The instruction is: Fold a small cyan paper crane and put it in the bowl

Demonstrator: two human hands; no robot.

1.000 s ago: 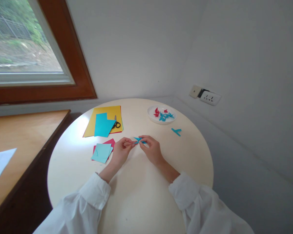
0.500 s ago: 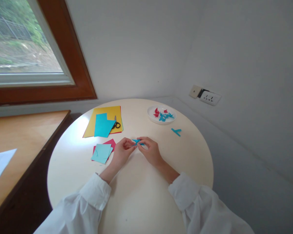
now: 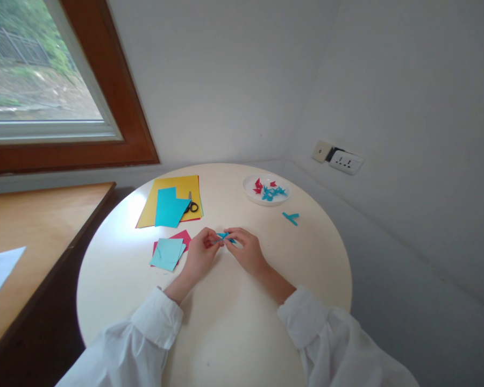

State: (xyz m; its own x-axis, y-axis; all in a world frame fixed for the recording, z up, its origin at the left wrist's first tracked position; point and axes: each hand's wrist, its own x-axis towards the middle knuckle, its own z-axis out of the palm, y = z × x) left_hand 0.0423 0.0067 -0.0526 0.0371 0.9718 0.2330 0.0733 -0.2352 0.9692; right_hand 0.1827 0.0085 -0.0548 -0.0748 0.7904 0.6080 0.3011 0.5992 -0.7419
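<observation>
A small piece of folded blue paper (image 3: 225, 236) is pinched between my two hands over the middle of the round table. My left hand (image 3: 202, 250) grips its left side with thumb and fingers. From the right, my right hand (image 3: 245, 249) closes on the same piece, the fingertips of both hands nearly meeting. My fingers cover much of the paper, so its full shape is hidden. Left of my left hand lie light blue paper squares (image 3: 166, 253) on top of red paper (image 3: 184, 237).
Yellow sheets (image 3: 148, 207) at the back left carry a cut blue sheet (image 3: 170, 208) and black-handled scissors (image 3: 192, 207). A white dish (image 3: 253, 198) at the back right holds several red and blue folded pieces. Blue strips (image 3: 291, 217) lie in front of it on the round table (image 3: 234, 322).
The blue paper has turned slightly between my fingertips, and my fingers have shifted a little on it. Both hands stay in about the same place.
</observation>
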